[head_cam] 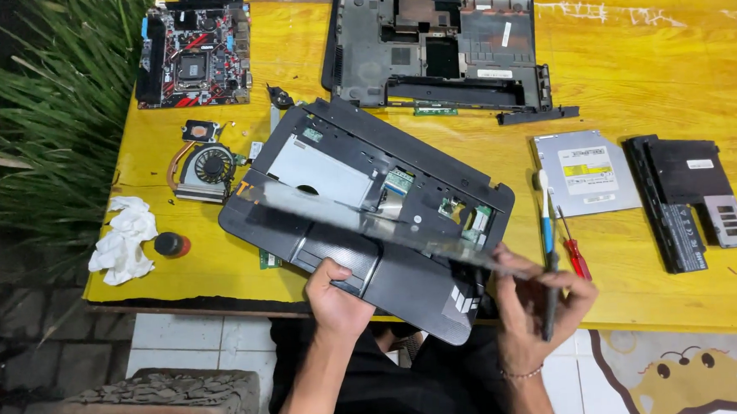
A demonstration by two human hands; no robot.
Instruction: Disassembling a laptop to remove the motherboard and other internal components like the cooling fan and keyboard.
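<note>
Palmrest cover held at frame centre

We grip the black laptop palmrest cover with our left hand at its lower edge; our right hand pinches a thin strip lying across it.

A white rectangular label with small dark and yellow markings is covering much of the silver optical drive lying on the yellow bench. A small white sticker is sitting near the top of the black cover panel just to its right. On the grey laptop base shell at the far edge, a narrow white tag is standing upright and a white strip label is lying flat below it.
</note>
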